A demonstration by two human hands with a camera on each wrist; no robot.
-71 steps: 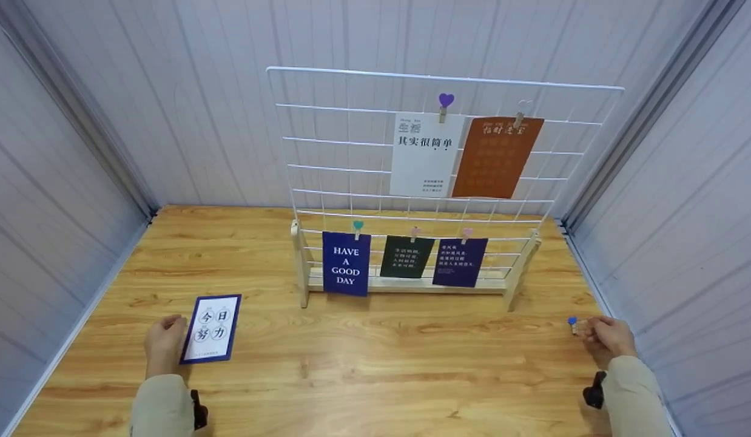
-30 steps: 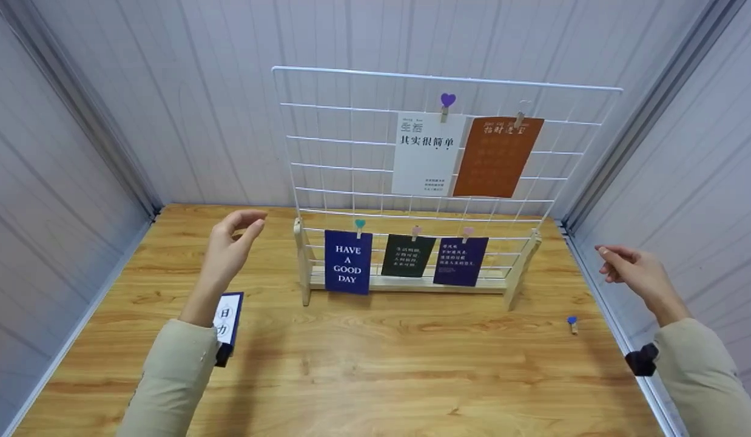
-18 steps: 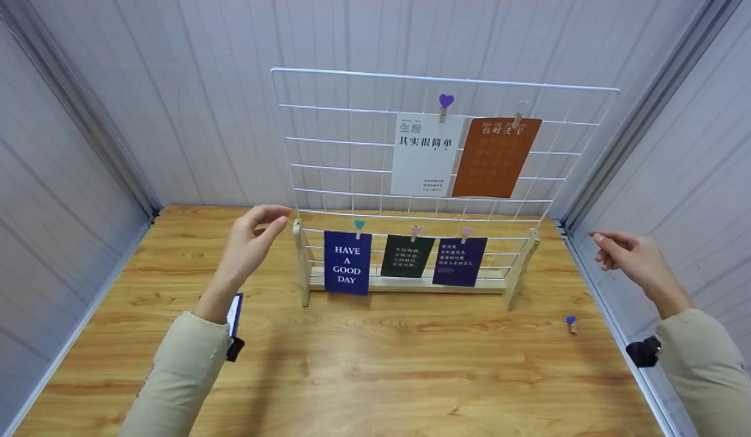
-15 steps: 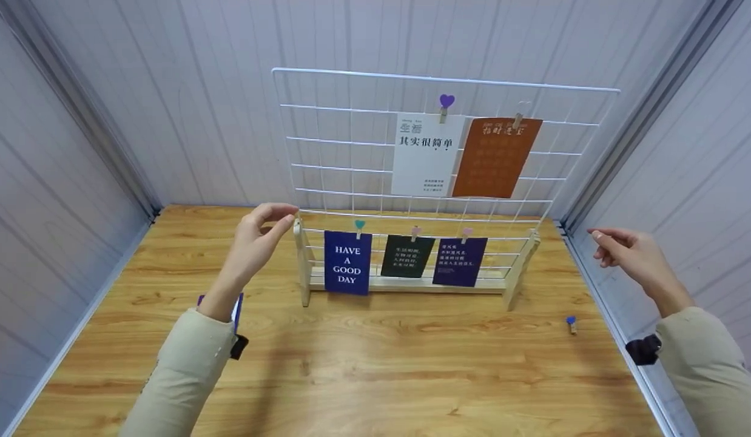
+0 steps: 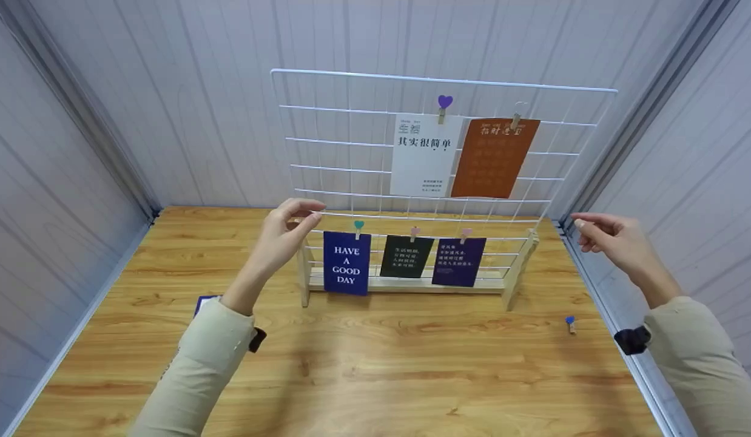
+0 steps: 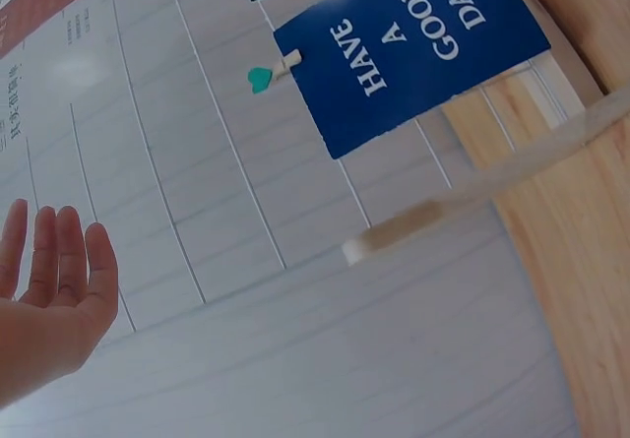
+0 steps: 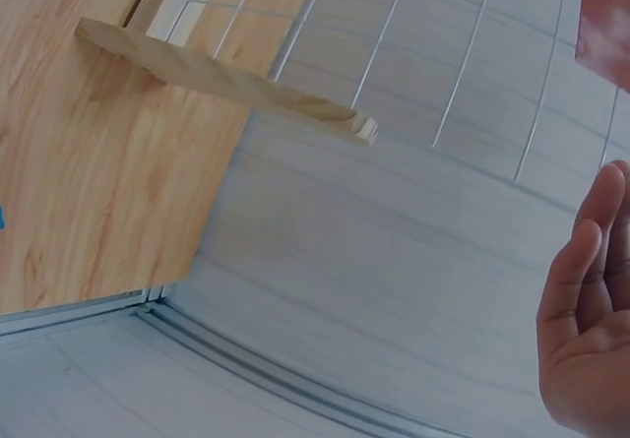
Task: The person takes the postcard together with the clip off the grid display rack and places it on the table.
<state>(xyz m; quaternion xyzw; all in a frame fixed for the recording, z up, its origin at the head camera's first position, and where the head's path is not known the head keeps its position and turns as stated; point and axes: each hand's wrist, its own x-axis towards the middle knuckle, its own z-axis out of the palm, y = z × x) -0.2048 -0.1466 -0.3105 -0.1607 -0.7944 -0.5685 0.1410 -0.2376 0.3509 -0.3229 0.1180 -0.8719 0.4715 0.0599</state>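
Around the wire rack (image 5: 375,193), stood on the table (image 5: 412,364) | left hand (image 5: 281,233) held by its left edge, touch unclear; right hand (image 5: 615,243) held well apart; fingers loosely bent, thumb gaps narrow, nothing gripped | hung cards (image 5: 346,264) best left unbrushed

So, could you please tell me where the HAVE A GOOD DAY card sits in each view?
Head: the HAVE A GOOD DAY card, just left of centre, below mid-height.
Left wrist: at the top, right of centre.
Right wrist: not in it.
Shared landmark: the white wire grid.
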